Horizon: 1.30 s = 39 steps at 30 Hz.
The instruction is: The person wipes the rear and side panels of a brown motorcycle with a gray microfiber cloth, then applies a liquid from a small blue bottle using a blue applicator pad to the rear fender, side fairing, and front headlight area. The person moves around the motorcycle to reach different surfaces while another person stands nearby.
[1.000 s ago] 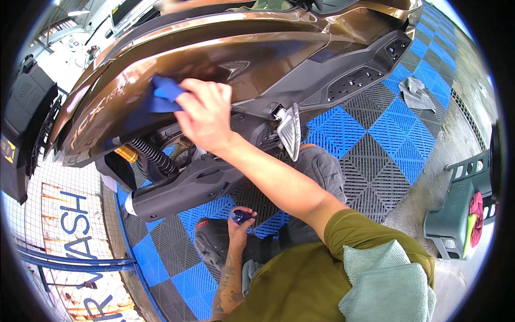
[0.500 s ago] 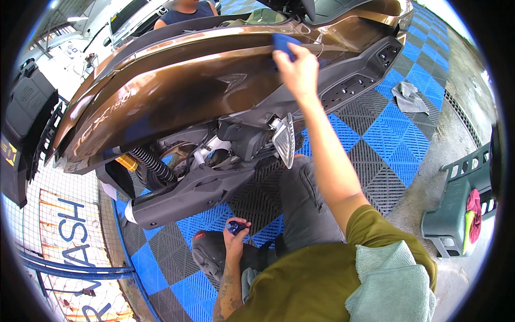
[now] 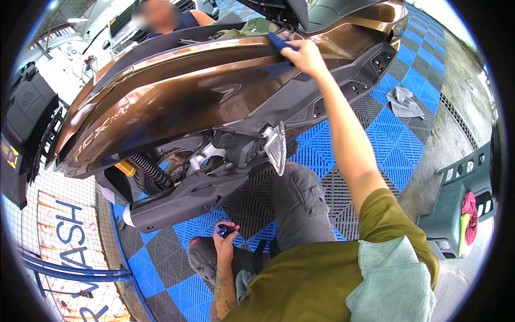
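Pinching a blue cloth [image 3: 279, 44] against the brown scooter [image 3: 177, 96] at upper centre, the right hand [image 3: 308, 57] is seemingly fitting it to the bodywork, while the left hand [image 3: 226, 239] is curling around 1 dark-blue bottle [image 3: 223, 231] at lower centre, perhaps for handiness

Right fingers [image 3: 293, 53] moved blue cloth [image 3: 279, 43] to upper edge of brown bodywork [image 3: 182, 99]

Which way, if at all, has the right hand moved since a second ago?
Yes: the right hand moved rightward and upward along the brown side panel.
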Motion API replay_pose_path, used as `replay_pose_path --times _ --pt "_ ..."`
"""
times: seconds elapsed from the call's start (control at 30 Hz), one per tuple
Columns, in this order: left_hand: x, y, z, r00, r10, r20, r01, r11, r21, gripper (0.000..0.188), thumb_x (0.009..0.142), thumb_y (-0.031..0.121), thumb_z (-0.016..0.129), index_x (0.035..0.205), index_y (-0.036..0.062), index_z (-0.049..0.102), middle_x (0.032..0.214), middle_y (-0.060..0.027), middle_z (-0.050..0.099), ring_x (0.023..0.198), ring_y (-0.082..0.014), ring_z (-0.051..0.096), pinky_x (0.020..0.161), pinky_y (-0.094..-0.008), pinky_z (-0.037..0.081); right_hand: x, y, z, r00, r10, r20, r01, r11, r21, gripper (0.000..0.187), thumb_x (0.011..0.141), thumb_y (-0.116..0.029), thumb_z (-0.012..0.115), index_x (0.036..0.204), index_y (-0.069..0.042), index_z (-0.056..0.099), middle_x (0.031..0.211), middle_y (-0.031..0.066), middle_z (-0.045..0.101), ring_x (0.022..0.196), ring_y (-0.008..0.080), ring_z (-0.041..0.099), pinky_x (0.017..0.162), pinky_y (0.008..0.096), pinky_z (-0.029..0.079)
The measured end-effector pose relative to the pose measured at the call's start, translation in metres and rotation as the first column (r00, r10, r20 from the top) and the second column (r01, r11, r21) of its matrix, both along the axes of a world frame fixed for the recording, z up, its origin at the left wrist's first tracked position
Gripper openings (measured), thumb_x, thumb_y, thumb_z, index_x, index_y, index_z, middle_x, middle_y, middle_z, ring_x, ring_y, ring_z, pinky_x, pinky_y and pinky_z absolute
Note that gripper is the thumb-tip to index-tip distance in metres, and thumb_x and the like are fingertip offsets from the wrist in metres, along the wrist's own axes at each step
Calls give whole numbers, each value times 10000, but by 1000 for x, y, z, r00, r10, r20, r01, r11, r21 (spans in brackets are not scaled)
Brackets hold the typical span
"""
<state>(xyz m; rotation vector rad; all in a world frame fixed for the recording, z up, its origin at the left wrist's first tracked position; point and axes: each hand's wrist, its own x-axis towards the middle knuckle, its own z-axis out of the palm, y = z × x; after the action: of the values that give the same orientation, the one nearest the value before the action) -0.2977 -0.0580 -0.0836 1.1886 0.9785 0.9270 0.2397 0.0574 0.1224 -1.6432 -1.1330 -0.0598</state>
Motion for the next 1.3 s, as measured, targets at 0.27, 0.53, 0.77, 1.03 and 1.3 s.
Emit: replay_pose_path --times 0.27,0.53,0.77,1.03,1.3 --pt "11 -3 -2 1000 -26 -16 26 999 -18 365 732 -138 620 1056 18 563 1010 -100 612 935 -227 670 856 -346 537 -62 14 22 994 -55 94 40 988 151 366 783 -389 633 960 -103 778 939 227 710 920 358 703 859 449 552" --pt "19 -6 3 999 -20 -29 19 1000 -20 371 732 -143 619 1063 14 566 1009 -98 617 929 -223 673 901 -348 532 -47 14 23 984 32 178 -71 973 219 360 772 -337 715 1060 -129 776 996 216 715 967 351 692 890 424 541" --pt "17 -15 0 1000 -10 -6 10 999 -35 361 736 -142 615 1058 16 574 999 -98 626 942 -221 677 865 -336 532 -58 5 34 989 -147 26 147 989 -9 426 794 -402 674 944 -10 747 904 223 727 898 349 722 844 445 564" --pt "30 -9 9 998 -29 -48 28 999 -21 357 746 -151 603 1061 14 575 1006 -101 628 946 -222 678 890 -344 535 -165 34 125 937 336 100 -344 935 82 506 745 -485 674 814 12 746 874 238 713 909 382 708 866 446 553" --pt "18 -13 7 1000 18 -2 -18 999 -30 359 745 -148 603 1064 13 573 1017 -99 625 941 -222 678 895 -342 536 -80 14 111 937 336 94 -322 936 -140 490 746 -538 684 734 -57 775 708 135 716 729 264 719 756 384 566"
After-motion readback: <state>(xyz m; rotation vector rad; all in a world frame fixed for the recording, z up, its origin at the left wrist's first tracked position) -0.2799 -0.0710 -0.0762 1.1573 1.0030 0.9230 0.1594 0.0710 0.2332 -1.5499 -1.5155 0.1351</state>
